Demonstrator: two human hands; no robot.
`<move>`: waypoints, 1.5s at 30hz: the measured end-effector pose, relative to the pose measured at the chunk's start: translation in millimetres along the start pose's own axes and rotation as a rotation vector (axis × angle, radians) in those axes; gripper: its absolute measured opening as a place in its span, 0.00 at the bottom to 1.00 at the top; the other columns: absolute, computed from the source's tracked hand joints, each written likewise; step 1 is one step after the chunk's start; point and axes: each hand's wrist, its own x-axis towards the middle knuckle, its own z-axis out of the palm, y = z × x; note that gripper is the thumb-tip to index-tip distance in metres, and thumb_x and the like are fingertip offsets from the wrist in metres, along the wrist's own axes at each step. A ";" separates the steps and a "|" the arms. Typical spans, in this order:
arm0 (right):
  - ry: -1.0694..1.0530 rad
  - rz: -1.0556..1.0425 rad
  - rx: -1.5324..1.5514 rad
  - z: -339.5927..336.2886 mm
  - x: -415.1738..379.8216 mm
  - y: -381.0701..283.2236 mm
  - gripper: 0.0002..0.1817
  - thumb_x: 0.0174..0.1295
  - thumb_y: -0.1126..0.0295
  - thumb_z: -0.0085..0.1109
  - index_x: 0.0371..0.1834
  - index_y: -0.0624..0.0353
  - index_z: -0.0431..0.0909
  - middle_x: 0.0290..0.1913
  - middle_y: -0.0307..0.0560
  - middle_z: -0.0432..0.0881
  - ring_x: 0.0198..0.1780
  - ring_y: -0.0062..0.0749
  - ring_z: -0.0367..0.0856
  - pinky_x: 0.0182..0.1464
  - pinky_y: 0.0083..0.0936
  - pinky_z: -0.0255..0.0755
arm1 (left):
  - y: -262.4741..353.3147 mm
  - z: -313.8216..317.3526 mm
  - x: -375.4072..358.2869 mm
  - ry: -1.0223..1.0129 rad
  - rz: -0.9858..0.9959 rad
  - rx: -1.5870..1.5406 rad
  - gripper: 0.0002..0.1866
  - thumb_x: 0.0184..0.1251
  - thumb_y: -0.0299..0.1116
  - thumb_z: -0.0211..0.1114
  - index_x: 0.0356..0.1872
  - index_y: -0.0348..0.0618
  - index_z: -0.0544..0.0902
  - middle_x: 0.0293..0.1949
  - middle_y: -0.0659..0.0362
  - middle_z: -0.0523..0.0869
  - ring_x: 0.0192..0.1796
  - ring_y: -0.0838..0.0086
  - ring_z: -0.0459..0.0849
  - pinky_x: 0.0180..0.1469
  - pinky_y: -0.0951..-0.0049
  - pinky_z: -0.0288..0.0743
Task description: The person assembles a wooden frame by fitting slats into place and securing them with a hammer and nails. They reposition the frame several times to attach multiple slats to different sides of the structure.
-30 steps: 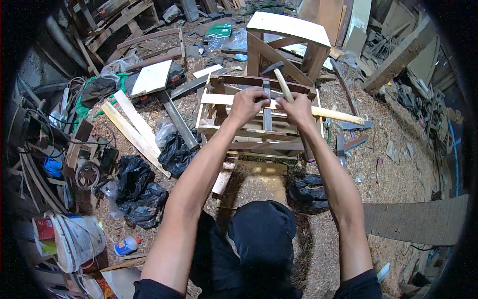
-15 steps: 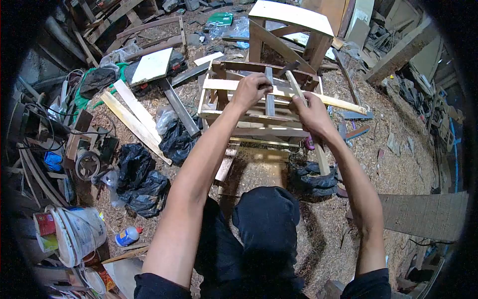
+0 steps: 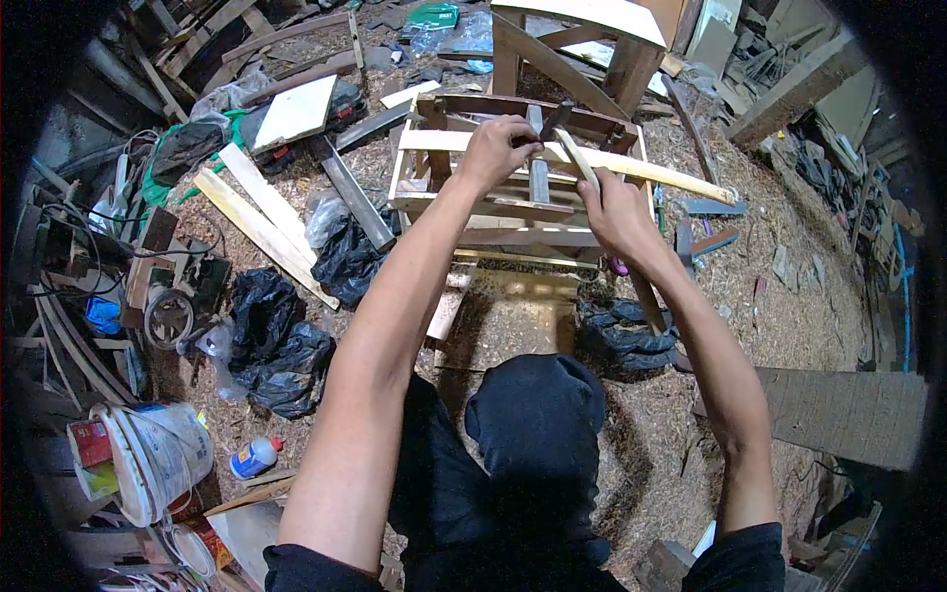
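A small slatted wooden frame (image 3: 473,237) lies in front of me, with a long pale wood strip (image 3: 681,179) across its top. My left hand (image 3: 498,155) rests on that strip, thumb and fingers pinched together; what they hold is too small to make out. A grey bar (image 3: 538,184) crosses the frame beside those fingertips. My right hand (image 3: 619,215) is closed around the wooden handle of a hammer (image 3: 576,158). Its dark head is raised just right of my left fingertips, and the handle's lower end points back toward my knee.
Behind the frame stands a wooden piece with a white top (image 3: 592,18). Loose boards (image 3: 261,232) and black plastic bags (image 3: 281,345) lie to the left on the shavings-covered floor. A glue bottle (image 3: 255,458) and a white bucket (image 3: 163,459) are at lower left; a wide plank (image 3: 838,414) juts in at right.
The hammer's head has shifted slightly left and away from me, closer to my left fingertips, and its handle has turned. My left hand stays pinched at the same spot on the strip.
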 end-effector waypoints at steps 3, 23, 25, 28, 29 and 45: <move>0.048 -0.028 0.045 -0.4 -1.1 -1.2 0.17 0.66 0.62 0.46 0.43 0.69 0.73 0.32 0.71 0.78 0.38 0.65 0.77 0.41 0.50 0.69 | -2.4 -0.4 0.4 -0.021 -0.014 0.031 0.08 0.50 0.31 0.69 0.30 0.38 0.85 0.35 0.53 0.84 0.40 0.59 0.83 0.45 0.65 0.75; 0.067 -0.099 0.087 -5.1 -3.5 -6.3 0.14 0.64 0.68 0.46 0.39 0.73 0.69 0.23 0.74 0.76 0.31 0.69 0.78 0.33 0.53 0.70 | -3.0 -0.6 2.2 -0.047 -0.015 0.066 0.10 0.50 0.32 0.71 0.31 0.38 0.85 0.39 0.52 0.85 0.43 0.60 0.84 0.47 0.65 0.76; 0.086 -0.034 0.145 -4.4 -5.3 -10.2 0.14 0.64 0.68 0.46 0.39 0.72 0.69 0.23 0.75 0.75 0.32 0.69 0.78 0.34 0.54 0.69 | -2.8 -0.3 -0.3 -0.038 -0.006 0.071 0.10 0.50 0.32 0.71 0.31 0.38 0.84 0.39 0.52 0.85 0.43 0.60 0.84 0.47 0.65 0.76; 0.068 -0.121 0.047 6.1 -4.0 2.9 0.15 0.65 0.63 0.47 0.40 0.66 0.72 0.25 0.68 0.76 0.32 0.65 0.76 0.35 0.48 0.68 | -3.2 0.8 -0.8 0.006 0.026 0.055 0.09 0.49 0.31 0.71 0.29 0.38 0.85 0.34 0.52 0.84 0.40 0.59 0.82 0.44 0.64 0.75; 0.071 -0.124 0.044 5.3 -1.0 6.8 0.15 0.65 0.63 0.47 0.40 0.66 0.72 0.25 0.68 0.76 0.32 0.65 0.76 0.35 0.48 0.68 | -4.0 1.9 1.2 0.039 0.046 0.033 0.08 0.47 0.31 0.71 0.28 0.39 0.85 0.30 0.53 0.83 0.36 0.58 0.81 0.42 0.63 0.74; 0.176 -0.138 0.169 -1.3 -4.1 -3.5 0.13 0.62 0.70 0.49 0.40 0.73 0.71 0.25 0.76 0.75 0.34 0.70 0.77 0.37 0.53 0.70 | -4.6 2.1 1.6 -0.006 0.000 0.032 0.08 0.47 0.30 0.70 0.29 0.40 0.85 0.31 0.52 0.84 0.37 0.58 0.82 0.43 0.63 0.75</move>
